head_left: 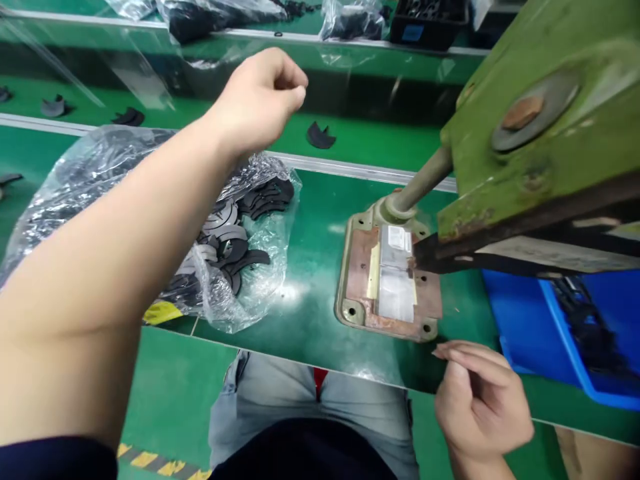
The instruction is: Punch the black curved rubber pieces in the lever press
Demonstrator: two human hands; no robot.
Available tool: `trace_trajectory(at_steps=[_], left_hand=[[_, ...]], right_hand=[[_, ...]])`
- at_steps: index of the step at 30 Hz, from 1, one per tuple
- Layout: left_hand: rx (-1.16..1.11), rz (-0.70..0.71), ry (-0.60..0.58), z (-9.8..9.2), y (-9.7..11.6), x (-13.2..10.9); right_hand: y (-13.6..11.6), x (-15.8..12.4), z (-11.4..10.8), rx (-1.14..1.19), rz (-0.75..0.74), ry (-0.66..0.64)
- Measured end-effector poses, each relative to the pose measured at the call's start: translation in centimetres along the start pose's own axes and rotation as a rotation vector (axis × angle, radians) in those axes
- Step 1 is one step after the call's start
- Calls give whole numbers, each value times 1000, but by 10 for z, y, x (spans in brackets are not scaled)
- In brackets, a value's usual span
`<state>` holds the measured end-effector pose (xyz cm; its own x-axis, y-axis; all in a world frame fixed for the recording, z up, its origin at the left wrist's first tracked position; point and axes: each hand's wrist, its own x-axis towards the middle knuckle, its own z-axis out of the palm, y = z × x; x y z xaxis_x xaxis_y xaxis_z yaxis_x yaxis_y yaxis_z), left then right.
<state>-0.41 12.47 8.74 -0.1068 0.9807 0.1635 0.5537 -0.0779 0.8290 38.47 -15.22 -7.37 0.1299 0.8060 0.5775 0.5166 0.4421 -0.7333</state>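
My left hand (260, 97) is raised above the green table, its fingers curled into a loose fist, and nothing shows in it. Below my left forearm lies a clear plastic bag (100, 173) full of dark crescent-shaped parts (235, 247). My right hand (480, 397) rests at the table's near edge with fingertips pinched together; whether anything is between them I cannot make out. Just beyond that hand sits the rusty metal base plate (387, 277) of a green press (545, 127).
A blue bin (530, 327) holding dark parts stands at the right. Loose dark parts (320, 137) lie on the green conveyor behind a metal rail. More plastic bags and a black tray (425, 23) are at the back.
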Motion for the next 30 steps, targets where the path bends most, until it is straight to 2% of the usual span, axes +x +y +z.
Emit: trace_trajectory(at_steps=[1,2,4,6,7,11,15,19,24,27,30], left_hand=[[118,163,3,-9,5,-26],[229,267,12,-18,7,-54],[319,349,-39,-31,0,-110],[307,387,-179,-37,-17,-160],[315,399,-246,-38,-27,-182],[436,337,-332,-24,-67,-252],[482,355,-312,-5,-91,-295],[491,343,-226,3,-97,-310],[467,331,-243,-4,-84,-303],[469,328,-218,-9,-80,-279],[547,309,-173,-11,-89,-236]], right_hand=[[0,-1,-1,-6,-3,-8],[0,-1,-1,-10,-6,-15],[1,-2,-3,-16,-9,-22],[1,-3,-3,-23,-13,-22],[2,-3,-4,-27,-15,-20],[2,-3,-4,-38,-21,-28],[3,-4,-5,-48,-16,-56],[6,-7,-6,-47,-6,-65],[12,-9,-4,-46,0,-46],[14,-8,-1,-43,-23,-26],[14,-6,2,-64,-67,-9]])
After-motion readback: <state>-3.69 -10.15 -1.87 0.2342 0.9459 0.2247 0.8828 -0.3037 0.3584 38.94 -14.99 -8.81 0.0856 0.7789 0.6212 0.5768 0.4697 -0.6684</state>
